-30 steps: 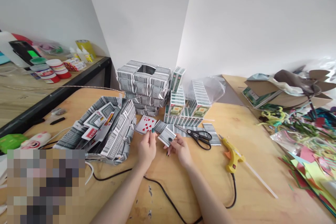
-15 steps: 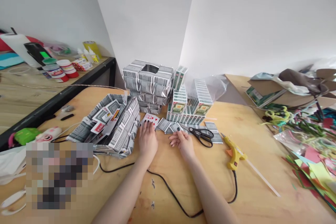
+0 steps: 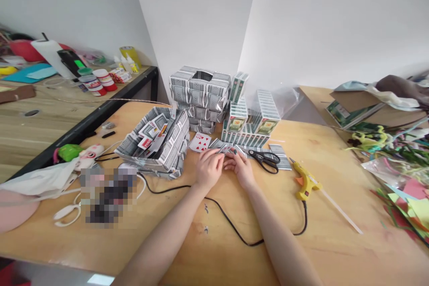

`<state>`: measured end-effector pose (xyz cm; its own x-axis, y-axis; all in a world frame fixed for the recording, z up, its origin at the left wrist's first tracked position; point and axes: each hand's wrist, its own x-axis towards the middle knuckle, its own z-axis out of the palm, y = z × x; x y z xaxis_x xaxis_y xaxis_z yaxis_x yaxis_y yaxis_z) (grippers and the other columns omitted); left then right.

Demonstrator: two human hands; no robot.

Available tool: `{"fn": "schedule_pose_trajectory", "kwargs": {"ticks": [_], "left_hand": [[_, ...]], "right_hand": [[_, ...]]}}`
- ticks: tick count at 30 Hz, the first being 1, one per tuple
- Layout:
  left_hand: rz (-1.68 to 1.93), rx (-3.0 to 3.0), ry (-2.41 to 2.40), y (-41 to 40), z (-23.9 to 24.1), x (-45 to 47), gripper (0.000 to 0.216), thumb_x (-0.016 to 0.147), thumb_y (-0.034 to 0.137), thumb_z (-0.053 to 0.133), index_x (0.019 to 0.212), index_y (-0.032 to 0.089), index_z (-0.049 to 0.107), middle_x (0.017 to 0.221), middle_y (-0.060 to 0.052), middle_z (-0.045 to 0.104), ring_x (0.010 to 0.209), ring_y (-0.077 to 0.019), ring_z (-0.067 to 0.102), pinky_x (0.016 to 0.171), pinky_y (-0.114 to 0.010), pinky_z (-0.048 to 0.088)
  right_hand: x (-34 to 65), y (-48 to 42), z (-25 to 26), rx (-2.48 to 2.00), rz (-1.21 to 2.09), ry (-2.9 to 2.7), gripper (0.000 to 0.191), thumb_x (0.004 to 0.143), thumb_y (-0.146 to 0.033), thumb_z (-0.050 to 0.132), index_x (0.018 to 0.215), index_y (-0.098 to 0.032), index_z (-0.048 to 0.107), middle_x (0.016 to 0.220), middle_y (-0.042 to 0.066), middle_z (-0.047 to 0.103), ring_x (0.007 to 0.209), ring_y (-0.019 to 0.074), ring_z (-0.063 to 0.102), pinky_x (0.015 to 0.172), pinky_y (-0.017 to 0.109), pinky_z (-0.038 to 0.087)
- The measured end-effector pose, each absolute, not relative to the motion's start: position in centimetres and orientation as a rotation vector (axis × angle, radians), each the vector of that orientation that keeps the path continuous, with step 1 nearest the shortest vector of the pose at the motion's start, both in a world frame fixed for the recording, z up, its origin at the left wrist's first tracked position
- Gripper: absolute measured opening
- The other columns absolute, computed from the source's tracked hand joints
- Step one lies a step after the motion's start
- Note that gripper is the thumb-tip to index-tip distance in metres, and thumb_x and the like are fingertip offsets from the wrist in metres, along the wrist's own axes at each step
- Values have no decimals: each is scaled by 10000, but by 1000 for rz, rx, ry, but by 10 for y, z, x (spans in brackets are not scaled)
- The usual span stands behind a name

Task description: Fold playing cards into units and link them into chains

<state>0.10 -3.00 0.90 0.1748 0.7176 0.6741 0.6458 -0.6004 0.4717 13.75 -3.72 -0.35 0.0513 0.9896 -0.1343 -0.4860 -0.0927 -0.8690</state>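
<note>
My left hand (image 3: 209,170) has left the flat heart card (image 3: 200,141) for my right hand (image 3: 240,169); fingers curled, my grip pinches a thin card (image 3: 227,148) toward the tabletop's (image 3: 328,154) far edge.

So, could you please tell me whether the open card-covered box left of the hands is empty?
Not empty: loose cards lie inside the box.

Bright, soft light with stretched edges

Pale walls (image 3: 318,22) rise behind a wooden table (image 3: 351,259) and a black-edged side desk (image 3: 60,120).
</note>
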Motion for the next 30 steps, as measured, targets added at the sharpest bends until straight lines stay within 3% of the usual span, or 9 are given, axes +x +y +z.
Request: {"fn": "schedule_pose_trajectory", "kwargs": {"ticks": [5, 11, 16, 20, 24, 30], "left_hand": [[1299, 2379, 1108, -39, 10, 10, 166, 838, 229, 455, 822, 209, 619, 883, -53, 685, 940, -163, 606, 883, -364, 451], [1200, 2414, 911, -40, 11, 6, 210, 804, 298, 482, 941, 197, 606, 978, -64, 663, 1022, -190, 562, 926, -381, 427], [1218, 2388, 1281, -23, 5, -5, 293, 822, 179, 404, 1072, 174, 556, 1118, -77, 605, 1144, -190, 475, 1006, -392, 354], [1012, 2337, 1716, -8, -8, -11, 421, 786, 170, 458, 1202, 105, 469, 1302, -145, 457, 1261, -284, 326, 1026, -477, 285], [817, 2378, 1829, 0, -15, -9, 384, 812, 186, 439, 1177, 79, 494, 1253, -174, 501, 1204, -295, 398, 997, -477, 308], [537, 2515, 1863, 6, -4, -4, 344, 825, 52, 342, 1088, 80, 562, 1143, -152, 591, 1131, -235, 485, 952, -383, 375]], "right_hand": [[142, -37, -7, -984, 1444, -738, 307, 679, -458, 634, 847, -203, 602, 803, 49, 679, 710, 203, 641, 561, 304, 512], [148, -34, -12, -1043, 1390, -628, 247, 629, -274, 668, 848, -169, 632, 788, 30, 704, 680, 192, 643, 607, 297, 512], [149, -34, -9, -1040, 1438, -583, 245, 637, -265, 643, 856, -154, 634, 744, 48, 715, 673, 206, 664, 602, 298, 521], [148, -34, -7, -1107, 1478, -602, 180, 663, -295, 617, 771, -153, 636, 723, 61, 717, 631, 204, 664, 552, 285, 518], [147, -34, -6, -1114, 1479, -600, 167, 661, -289, 616, 758, -155, 640, 715, 59, 716, 624, 199, 663, 555, 282, 520], [146, -34, -5, -1127, 1494, -565, 146, 644, -294, 634, 715, -168, 616, 617, 31, 688, 549, 185, 638, 504, 270, 499]]}}
